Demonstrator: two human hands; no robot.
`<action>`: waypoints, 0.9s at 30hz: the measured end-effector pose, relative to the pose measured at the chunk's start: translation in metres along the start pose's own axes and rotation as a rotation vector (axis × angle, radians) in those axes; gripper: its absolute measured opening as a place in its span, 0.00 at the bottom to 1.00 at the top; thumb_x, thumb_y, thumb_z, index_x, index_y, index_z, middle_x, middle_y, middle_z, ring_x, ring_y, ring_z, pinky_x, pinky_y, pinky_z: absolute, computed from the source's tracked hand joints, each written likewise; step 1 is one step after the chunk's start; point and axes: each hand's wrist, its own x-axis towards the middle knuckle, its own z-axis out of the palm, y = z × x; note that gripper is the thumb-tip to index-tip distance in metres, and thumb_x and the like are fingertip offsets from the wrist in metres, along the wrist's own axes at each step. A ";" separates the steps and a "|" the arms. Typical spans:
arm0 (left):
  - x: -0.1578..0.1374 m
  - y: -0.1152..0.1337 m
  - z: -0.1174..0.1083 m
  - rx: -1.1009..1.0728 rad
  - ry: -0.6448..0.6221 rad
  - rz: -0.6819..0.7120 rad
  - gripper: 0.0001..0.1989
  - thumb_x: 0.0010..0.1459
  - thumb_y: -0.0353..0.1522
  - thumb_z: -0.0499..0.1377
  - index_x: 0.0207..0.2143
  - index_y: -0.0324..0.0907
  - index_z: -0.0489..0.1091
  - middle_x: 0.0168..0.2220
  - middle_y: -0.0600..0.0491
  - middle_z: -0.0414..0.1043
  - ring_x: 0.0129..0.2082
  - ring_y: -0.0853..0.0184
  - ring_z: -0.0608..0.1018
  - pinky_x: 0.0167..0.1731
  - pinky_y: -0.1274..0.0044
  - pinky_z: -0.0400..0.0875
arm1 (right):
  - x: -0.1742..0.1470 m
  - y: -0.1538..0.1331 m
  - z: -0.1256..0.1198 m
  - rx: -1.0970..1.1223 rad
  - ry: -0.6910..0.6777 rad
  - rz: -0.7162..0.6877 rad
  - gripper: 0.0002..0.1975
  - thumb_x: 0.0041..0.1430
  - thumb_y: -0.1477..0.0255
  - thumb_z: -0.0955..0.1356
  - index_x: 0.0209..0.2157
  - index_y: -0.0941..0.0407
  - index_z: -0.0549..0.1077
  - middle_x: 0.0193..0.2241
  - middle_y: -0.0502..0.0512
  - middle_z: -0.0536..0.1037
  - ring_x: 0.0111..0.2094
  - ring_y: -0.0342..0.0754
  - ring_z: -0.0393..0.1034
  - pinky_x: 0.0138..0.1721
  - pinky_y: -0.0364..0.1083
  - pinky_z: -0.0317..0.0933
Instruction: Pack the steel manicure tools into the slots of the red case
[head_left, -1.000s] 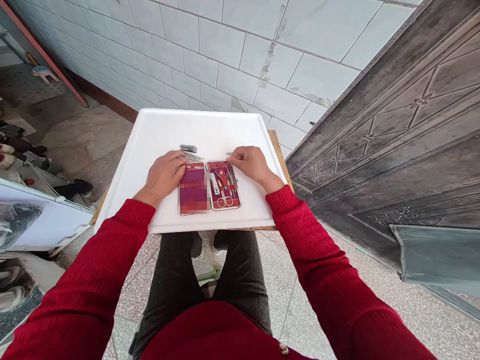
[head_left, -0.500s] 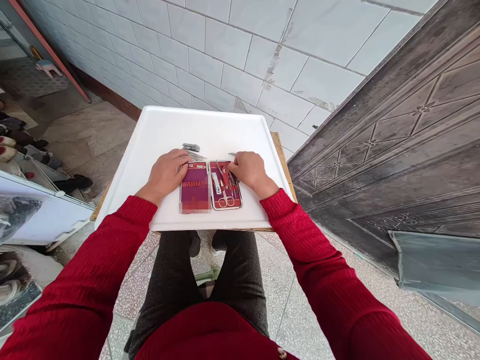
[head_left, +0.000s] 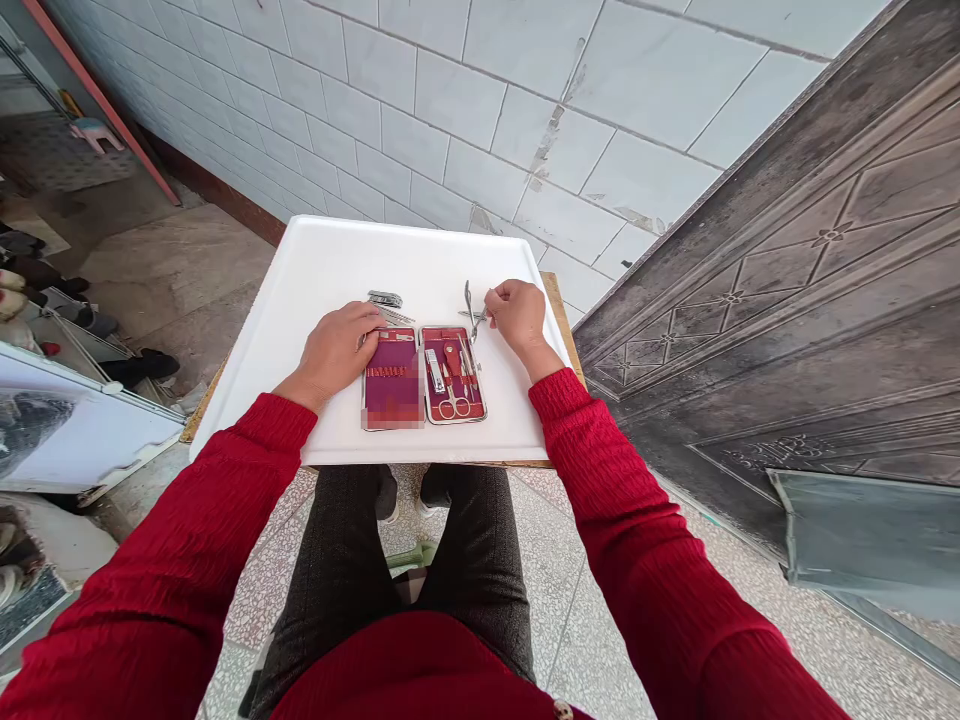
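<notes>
An unfolded manicure case [head_left: 392, 355] with a purple-red lining lies on a white tray [head_left: 315, 265]. My left hand [head_left: 337, 345] holds the case at its upper left edge, fingers along the top and thumb at the side. Past the case's upper right corner, my right hand [head_left: 517, 315] pinches silver cuticle nippers [head_left: 471, 300] just over the tray. Small scissors [head_left: 454, 405], a nail clipper [head_left: 435, 370], a red-handled tool [head_left: 451, 357] and slim tools sit in the case's right half. More clippers [head_left: 385, 298] and thin metal tools [head_left: 396, 315] lie beyond my left hand.
The tray rests on a wooden surface [head_left: 559, 305] whose edge shows at the right. Behind it rises a white tiled wall [head_left: 442, 130]. A dark patterned door panel [head_left: 750, 290] stands on the right. Shoes on a rack [head_left: 139, 365] are at the left.
My right hand has moved up and right, away from the case, with the cuticle nippers now outside it. My left hand has stayed at the case's edge.
</notes>
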 end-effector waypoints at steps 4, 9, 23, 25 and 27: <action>0.000 0.003 -0.002 0.001 -0.007 -0.001 0.20 0.69 0.34 0.49 0.48 0.42 0.80 0.54 0.45 0.80 0.56 0.52 0.79 0.54 0.58 0.76 | 0.011 0.015 -0.005 -0.102 0.106 -0.024 0.09 0.60 0.75 0.65 0.27 0.55 0.74 0.24 0.54 0.78 0.28 0.48 0.68 0.33 0.46 0.56; 0.000 0.005 -0.004 0.000 -0.009 -0.022 0.19 0.68 0.33 0.50 0.47 0.43 0.80 0.54 0.46 0.80 0.55 0.52 0.79 0.54 0.58 0.76 | 0.014 0.017 0.001 -0.146 0.066 -0.014 0.10 0.64 0.72 0.66 0.29 0.55 0.75 0.27 0.56 0.79 0.30 0.50 0.69 0.34 0.47 0.57; 0.000 0.004 -0.003 -0.013 0.003 -0.027 0.19 0.68 0.34 0.50 0.48 0.45 0.81 0.54 0.48 0.80 0.56 0.53 0.78 0.55 0.59 0.76 | -0.028 -0.008 -0.014 0.279 -0.525 -0.095 0.18 0.52 0.57 0.78 0.24 0.56 0.75 0.17 0.47 0.72 0.18 0.40 0.59 0.23 0.44 0.53; 0.000 0.004 -0.003 -0.010 0.004 -0.034 0.18 0.68 0.33 0.50 0.47 0.46 0.81 0.54 0.48 0.80 0.56 0.54 0.78 0.55 0.60 0.76 | -0.029 -0.007 -0.014 0.306 -0.570 -0.089 0.16 0.50 0.60 0.78 0.24 0.57 0.76 0.17 0.47 0.73 0.18 0.39 0.60 0.23 0.44 0.54; 0.000 0.003 -0.002 -0.010 0.007 -0.038 0.18 0.67 0.33 0.51 0.47 0.47 0.81 0.53 0.49 0.80 0.56 0.54 0.79 0.55 0.60 0.76 | -0.028 -0.006 -0.013 0.350 -0.589 -0.079 0.14 0.51 0.63 0.78 0.23 0.57 0.76 0.18 0.47 0.74 0.18 0.39 0.60 0.25 0.44 0.57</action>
